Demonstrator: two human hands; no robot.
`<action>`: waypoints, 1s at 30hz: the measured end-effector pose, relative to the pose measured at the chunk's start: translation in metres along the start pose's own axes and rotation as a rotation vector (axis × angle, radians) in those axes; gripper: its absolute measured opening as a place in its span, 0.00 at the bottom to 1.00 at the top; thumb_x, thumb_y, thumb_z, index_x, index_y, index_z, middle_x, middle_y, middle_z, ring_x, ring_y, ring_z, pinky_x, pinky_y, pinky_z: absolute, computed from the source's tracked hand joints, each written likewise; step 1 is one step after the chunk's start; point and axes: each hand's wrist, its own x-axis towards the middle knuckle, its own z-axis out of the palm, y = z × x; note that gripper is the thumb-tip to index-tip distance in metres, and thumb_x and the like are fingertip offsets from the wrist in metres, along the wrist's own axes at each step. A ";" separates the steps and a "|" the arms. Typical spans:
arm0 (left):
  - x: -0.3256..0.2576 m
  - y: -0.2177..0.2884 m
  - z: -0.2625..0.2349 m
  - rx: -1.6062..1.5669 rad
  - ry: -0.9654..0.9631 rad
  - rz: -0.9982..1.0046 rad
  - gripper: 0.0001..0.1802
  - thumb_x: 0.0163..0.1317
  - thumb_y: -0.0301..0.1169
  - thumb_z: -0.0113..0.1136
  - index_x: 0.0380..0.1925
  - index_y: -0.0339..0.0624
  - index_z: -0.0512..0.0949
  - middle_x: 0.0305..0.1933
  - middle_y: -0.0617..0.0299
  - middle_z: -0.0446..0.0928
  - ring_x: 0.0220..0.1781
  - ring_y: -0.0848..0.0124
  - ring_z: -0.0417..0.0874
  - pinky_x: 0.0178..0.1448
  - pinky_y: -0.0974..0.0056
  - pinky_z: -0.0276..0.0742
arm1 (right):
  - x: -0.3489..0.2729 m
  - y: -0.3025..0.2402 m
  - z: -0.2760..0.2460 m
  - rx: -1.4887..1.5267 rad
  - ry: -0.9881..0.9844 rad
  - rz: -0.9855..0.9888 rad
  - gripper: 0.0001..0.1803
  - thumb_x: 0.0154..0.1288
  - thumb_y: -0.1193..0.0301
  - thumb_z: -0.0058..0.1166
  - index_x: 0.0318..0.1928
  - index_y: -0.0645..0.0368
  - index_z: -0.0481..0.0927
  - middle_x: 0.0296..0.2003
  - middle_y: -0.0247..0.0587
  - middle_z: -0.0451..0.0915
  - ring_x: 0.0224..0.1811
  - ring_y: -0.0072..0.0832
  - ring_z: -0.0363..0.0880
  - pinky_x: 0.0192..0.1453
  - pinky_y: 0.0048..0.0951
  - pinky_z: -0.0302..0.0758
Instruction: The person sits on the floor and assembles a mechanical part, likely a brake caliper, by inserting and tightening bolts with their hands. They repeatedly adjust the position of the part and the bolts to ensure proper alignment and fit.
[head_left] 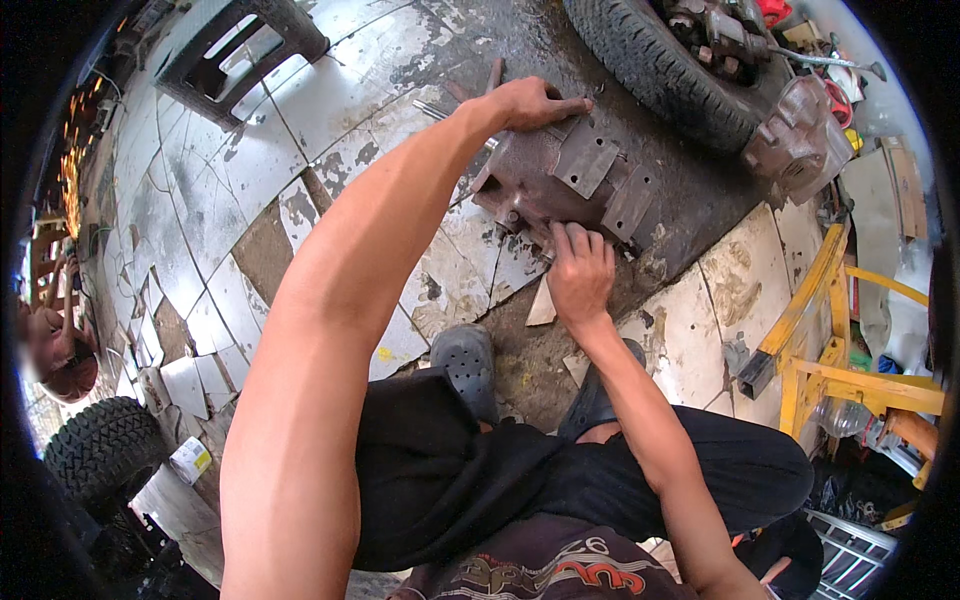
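On the floor in front of me lies a heavy, greasy brown metal casing. It looks like a gearbox housing, with bolts along its edges. Two flat plates with holes, a left plate and a right plate, sit on its upper face. My left hand grips the casing's far edge, thumb and fingers bent over it. At the near edge my right hand has its fingers curled against the metal; their tips are partly hidden. A thin metal shaft sticks out on the far left, beyond my forearm.
A tyre and a second metal housing stand at the far right. Nearer are yellow metal frames. A dark plastic stool is far left. Another person works at the left edge near sparks. Broken tiles cover the floor.
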 end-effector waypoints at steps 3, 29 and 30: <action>0.005 -0.006 0.000 -0.038 -0.032 -0.010 0.50 0.57 0.77 0.48 0.50 0.38 0.85 0.50 0.42 0.84 0.56 0.47 0.82 0.69 0.49 0.66 | 0.010 -0.009 0.001 0.006 -0.045 0.012 0.18 0.53 0.77 0.57 0.47 0.60 0.84 0.45 0.40 0.80 0.46 0.37 0.76 0.48 0.40 0.72; -0.053 0.008 -0.013 0.307 0.647 0.334 0.20 0.72 0.45 0.54 0.44 0.39 0.82 0.35 0.46 0.81 0.41 0.44 0.83 0.48 0.47 0.80 | 0.014 -0.024 0.006 0.210 -0.245 -0.334 0.10 0.56 0.72 0.54 0.37 0.56 0.84 0.41 0.37 0.80 0.47 0.34 0.78 0.49 0.38 0.71; -0.066 0.006 -0.013 0.358 0.544 0.273 0.19 0.72 0.44 0.54 0.45 0.40 0.82 0.38 0.48 0.82 0.44 0.45 0.82 0.51 0.47 0.78 | 0.009 -0.010 -0.001 0.206 -0.266 -0.369 0.10 0.55 0.72 0.54 0.38 0.55 0.84 0.40 0.36 0.80 0.47 0.34 0.78 0.49 0.37 0.72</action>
